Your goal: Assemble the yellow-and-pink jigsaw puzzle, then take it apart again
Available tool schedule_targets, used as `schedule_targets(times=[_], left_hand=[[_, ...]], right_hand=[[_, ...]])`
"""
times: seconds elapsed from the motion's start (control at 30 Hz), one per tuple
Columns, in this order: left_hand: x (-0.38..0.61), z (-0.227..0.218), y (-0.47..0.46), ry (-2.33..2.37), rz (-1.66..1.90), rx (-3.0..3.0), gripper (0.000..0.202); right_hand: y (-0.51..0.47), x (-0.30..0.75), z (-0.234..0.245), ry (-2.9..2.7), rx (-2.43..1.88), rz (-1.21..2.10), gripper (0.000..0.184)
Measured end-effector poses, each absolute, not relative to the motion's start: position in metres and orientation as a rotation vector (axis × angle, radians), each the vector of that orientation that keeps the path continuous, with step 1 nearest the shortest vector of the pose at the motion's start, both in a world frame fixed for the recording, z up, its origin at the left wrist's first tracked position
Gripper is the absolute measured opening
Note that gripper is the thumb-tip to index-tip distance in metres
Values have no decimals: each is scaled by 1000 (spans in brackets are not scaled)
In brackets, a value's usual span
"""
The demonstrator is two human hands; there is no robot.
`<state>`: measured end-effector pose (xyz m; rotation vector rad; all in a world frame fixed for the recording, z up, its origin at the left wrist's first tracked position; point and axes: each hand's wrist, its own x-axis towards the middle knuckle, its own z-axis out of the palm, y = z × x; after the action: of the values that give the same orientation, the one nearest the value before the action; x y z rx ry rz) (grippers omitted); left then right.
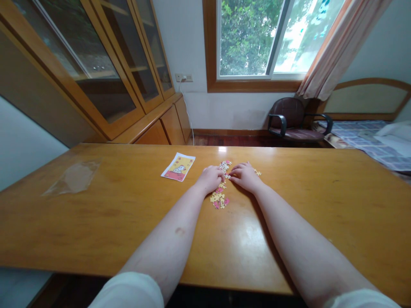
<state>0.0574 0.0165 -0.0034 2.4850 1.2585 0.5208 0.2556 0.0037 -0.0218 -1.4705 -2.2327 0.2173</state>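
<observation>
Small jigsaw pieces (219, 199) in yellow, pink and white lie scattered on the wooden table (128, 205). My left hand (211, 177) rests on the table with its fingers curled, fingertips pinched at a small white puzzle piece (227, 176). My right hand (244, 174) lies opposite it, fingers bent and pinched toward the same piece. More loose pieces (224, 164) sit just beyond both hands, and a yellow one (257, 173) lies right of my right hand.
A printed picture card (178, 167) lies left of my hands. A clear plastic bag (73, 177) rests at the table's left. Beyond the table stand a wooden glass-door cabinet (128, 72), a dark armchair (293, 122), a bed (369, 137) and a window (266, 38).
</observation>
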Motion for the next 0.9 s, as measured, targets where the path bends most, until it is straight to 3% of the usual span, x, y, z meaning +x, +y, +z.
schedule_targets(times=[0.6, 0.8, 0.9], left_hand=[[57, -6, 16, 1313, 486, 2509, 37], [57, -4, 16, 1300, 451, 2519, 40], [58, -3, 15, 1300, 441, 2520, 40]], right_hand=[[6, 254, -22, -2153, -1376, 260, 9], [7, 261, -20, -1904, -1773, 60, 14], [4, 260, -19, -1946, -1724, 37, 16]])
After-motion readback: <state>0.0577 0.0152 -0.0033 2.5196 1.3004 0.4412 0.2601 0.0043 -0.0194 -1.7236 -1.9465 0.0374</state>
